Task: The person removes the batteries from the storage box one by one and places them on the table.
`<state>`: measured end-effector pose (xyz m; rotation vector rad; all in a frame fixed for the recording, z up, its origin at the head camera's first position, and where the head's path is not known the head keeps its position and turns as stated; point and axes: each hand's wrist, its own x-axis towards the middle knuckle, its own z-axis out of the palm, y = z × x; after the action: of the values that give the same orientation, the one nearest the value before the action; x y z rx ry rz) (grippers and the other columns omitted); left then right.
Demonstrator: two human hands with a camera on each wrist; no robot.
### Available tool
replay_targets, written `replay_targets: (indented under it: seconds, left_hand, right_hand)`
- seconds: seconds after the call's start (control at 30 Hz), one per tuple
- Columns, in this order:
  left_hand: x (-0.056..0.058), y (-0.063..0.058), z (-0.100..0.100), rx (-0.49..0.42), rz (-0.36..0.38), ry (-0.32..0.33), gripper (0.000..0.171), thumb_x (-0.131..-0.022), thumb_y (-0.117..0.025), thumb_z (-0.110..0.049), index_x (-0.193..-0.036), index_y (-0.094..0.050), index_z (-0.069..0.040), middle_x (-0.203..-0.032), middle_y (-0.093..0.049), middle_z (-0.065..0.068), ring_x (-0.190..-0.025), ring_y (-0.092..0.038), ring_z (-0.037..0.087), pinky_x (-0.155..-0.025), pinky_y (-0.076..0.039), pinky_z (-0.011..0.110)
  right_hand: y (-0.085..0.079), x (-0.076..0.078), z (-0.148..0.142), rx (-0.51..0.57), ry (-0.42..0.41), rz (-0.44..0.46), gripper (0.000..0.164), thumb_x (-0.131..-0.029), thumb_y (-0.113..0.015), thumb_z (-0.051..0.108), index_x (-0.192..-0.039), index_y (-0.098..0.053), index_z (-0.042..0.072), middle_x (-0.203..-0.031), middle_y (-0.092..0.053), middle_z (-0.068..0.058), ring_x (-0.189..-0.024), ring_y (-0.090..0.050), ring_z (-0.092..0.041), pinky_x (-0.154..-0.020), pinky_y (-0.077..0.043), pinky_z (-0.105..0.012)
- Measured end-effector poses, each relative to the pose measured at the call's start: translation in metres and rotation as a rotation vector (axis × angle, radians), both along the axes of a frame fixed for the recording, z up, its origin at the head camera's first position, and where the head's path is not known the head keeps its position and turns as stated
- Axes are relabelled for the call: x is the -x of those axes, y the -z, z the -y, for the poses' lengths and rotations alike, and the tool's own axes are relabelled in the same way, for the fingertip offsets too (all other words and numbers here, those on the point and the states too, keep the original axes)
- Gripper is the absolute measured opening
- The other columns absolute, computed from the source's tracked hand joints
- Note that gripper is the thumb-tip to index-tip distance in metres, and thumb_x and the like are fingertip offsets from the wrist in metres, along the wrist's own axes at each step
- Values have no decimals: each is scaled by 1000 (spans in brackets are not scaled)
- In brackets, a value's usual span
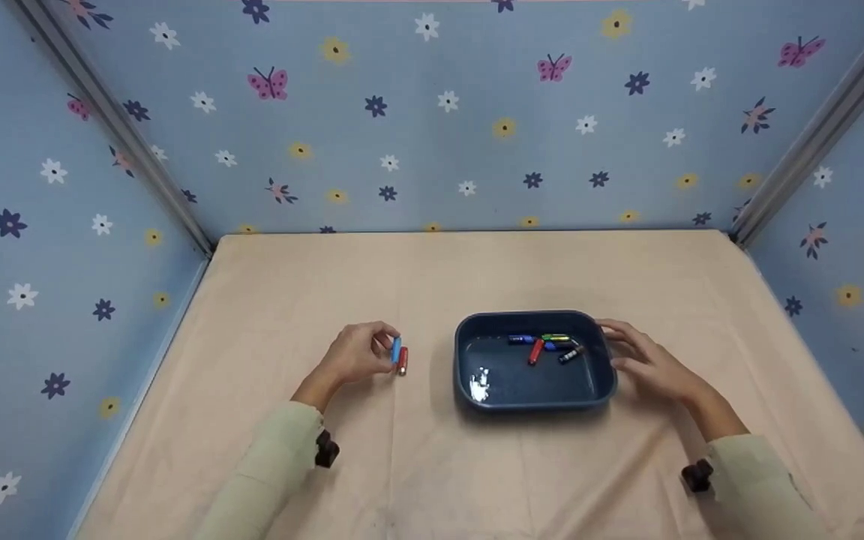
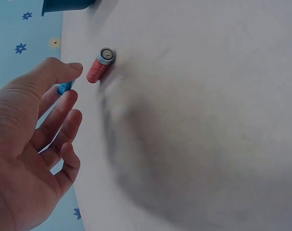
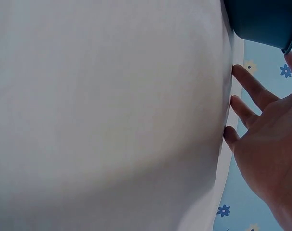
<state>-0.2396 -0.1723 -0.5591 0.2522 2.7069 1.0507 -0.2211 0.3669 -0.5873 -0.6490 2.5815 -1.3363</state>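
My left hand (image 1: pixel 358 351) pinches a light blue battery (image 1: pixel 396 350) between thumb and fingertips. Just beside it, a red battery (image 1: pixel 403 361) lies on the cloth, its metal end showing in the left wrist view. To the right stands a dark blue plastic bin (image 1: pixel 537 405). Several batteries lie inside toward the bin's back right, among them a red one (image 1: pixel 535 352) and a black one (image 1: pixel 571 355). At the bin's right side is my right hand (image 1: pixel 653 367), fingers spread and fingertips right at the rim.
A beige cloth (image 1: pixel 312 277) with soft creases covers the table. Blue panels (image 1: pixel 462 150) printed with flowers and butterflies close off the back and both sides, with grey metal posts (image 1: pixel 124 142) at the corners.
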Motion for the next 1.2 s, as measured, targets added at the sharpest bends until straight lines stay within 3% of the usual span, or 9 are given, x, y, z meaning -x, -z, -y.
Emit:
replay_targets:
  seconds: [0.2, 0.3, 0.4, 0.47, 0.97, 1.03, 1.13, 1.2]
  left_hand:
    - [-1, 15, 1, 16, 22, -10, 42, -87, -86, 0, -128, -78, -6, -109, -78, 6, -95, -65, 16, -88, -53, 32]
    - [-2, 19, 2, 15, 25, -9, 42, -87, -87, -2, -129, -77, -6, -108, -77, 5, -95, -64, 16, -88, -52, 33]
    - [-2, 20, 2, 11, 18, -7, 43, -87, -87, -3, -129, -78, -6, -108, -78, 5, -95, -64, 16, -90, -53, 34]
    - [-3, 20, 2, 13, 15, -3, 43, -87, -87, -3, -129, -77, -6, -109, -78, 6, -95, -64, 17, -89, -53, 35]
    - [-2, 18, -2, 48, 56, -17, 46, -87, -90, -4, -130, -76, -9, -112, -74, 4, -101, -61, 18, -93, -53, 37]
    - [-2, 18, -2, 54, 51, -12, 46, -87, -90, -3, -130, -77, -9, -111, -75, 4, -100, -61, 19, -93, -52, 37]
    - [-2, 17, -1, 58, 55, -2, 48, -86, -90, -3, -131, -76, -9, -111, -74, 4, -100, -61, 19, -92, -52, 38]
    - [-1, 15, -1, 62, 65, 7, 50, -85, -90, -3, -132, -76, -9, -113, -75, 4, -100, -61, 19, -93, -52, 39]
  right_hand:
    - [1, 1, 0, 9, -11, -3, 63, -114, -63, 13, -173, -42, 16, -173, -53, -19, -145, -46, 19, -122, -35, -13]
    - [1, 2, 0, 1, -11, 1, 63, -115, -63, 14, -174, -41, 17, -173, -53, -19, -145, -46, 19, -132, -40, -41]
    - [2, 1, 1, -2, -9, 3, 63, -115, -63, 15, -174, -41, 17, -173, -53, -20, -144, -46, 19, -131, -34, -74]
    - [2, 1, 1, -3, -4, 1, 63, -114, -64, 15, -173, -42, 16, -172, -54, -20, -144, -46, 18, -128, -29, -82]
    - [-1, 1, 1, -11, 5, 2, 62, -114, -65, 16, -172, -43, 17, -169, -58, -20, -146, -50, 8, -128, -30, -82]
    - [0, 1, 1, -25, 10, 0, 62, -114, -65, 17, -172, -43, 18, -168, -58, -18, -146, -51, 9, -129, -33, -76]
    - [-1, 1, 1, -39, 16, 3, 63, -114, -65, 18, -173, -43, 20, -169, -58, -16, -146, -52, 10, -131, -38, -57]
    - [-1, 1, 1, -46, 18, 1, 63, -114, -65, 19, -173, -43, 20, -170, -58, -14, -147, -52, 10, -130, -38, -53]
